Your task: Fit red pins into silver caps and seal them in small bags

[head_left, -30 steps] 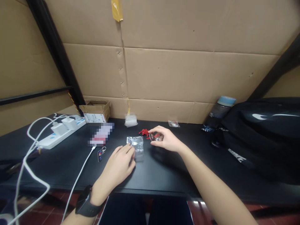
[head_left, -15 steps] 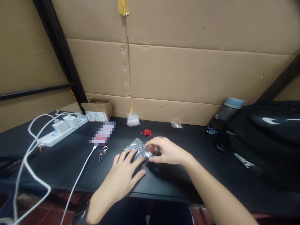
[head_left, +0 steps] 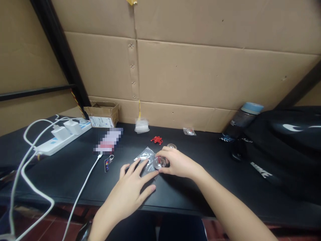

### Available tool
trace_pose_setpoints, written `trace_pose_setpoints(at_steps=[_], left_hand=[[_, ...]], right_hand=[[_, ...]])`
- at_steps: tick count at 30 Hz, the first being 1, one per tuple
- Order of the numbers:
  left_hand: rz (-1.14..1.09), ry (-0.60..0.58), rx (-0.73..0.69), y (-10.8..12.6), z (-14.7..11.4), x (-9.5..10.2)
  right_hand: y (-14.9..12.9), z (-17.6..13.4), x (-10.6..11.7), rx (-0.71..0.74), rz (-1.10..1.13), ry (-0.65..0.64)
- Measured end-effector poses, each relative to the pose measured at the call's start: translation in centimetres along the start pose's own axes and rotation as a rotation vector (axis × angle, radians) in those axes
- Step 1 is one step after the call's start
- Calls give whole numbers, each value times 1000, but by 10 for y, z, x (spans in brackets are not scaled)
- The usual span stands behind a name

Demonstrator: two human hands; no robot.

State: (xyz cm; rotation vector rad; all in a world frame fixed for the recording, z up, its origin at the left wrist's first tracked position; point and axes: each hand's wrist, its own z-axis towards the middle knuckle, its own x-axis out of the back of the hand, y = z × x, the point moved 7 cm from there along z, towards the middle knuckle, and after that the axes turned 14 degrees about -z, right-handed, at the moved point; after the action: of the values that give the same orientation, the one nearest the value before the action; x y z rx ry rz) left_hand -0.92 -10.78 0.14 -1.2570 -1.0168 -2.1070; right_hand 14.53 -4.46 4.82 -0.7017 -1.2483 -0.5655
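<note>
My left hand (head_left: 132, 185) lies on the table with its fingers spread, the fingertips resting on a clear plastic bag (head_left: 147, 154). My right hand (head_left: 177, 162) grips a clear, round, domed piece (head_left: 158, 162) with something red in it. That piece sits at the bag's right edge; whether it is inside the bag I cannot tell. Behind my right hand, another clear round piece (head_left: 172, 146) is partly hidden. A small heap of red cords (head_left: 156, 140) lies just beyond the bag.
At the back are a stack of clear bags (head_left: 141, 126), a bagged round piece (head_left: 189, 131) and a cardboard box (head_left: 104, 113). A power strip (head_left: 50, 147), phone (head_left: 109, 140) and keychain (head_left: 107, 163) lie left. A bottle (head_left: 238, 120) and black backpack (head_left: 281, 150) stand right.
My right hand has shifted slightly left, bringing the round piece closer to the bag. Another round piece now shows more behind that hand. My left hand has barely moved.
</note>
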Motion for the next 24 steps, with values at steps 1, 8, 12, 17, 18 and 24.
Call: trace_pose_setpoints(at_steps=[1, 8, 12, 17, 18, 24], left_hand=[[-3, 1, -4, 0, -1, 0], [-6, 16, -51, 1, -2, 1], [-10, 36, -62, 1, -2, 1], [-32, 40, -73, 1, -1, 1], [-27, 37, -76, 1, -1, 1], [-1, 35, -84, 3, -2, 2]], right_hand=[[-1, 0, -1, 7, 17, 7], [-5, 0, -1, 61, 129, 18], [-8, 1, 1, 92, 153, 44], [-11, 3, -4, 123, 167, 73], [-11, 4, -5, 121, 163, 81], [-6, 10, -6, 56, -71, 195]])
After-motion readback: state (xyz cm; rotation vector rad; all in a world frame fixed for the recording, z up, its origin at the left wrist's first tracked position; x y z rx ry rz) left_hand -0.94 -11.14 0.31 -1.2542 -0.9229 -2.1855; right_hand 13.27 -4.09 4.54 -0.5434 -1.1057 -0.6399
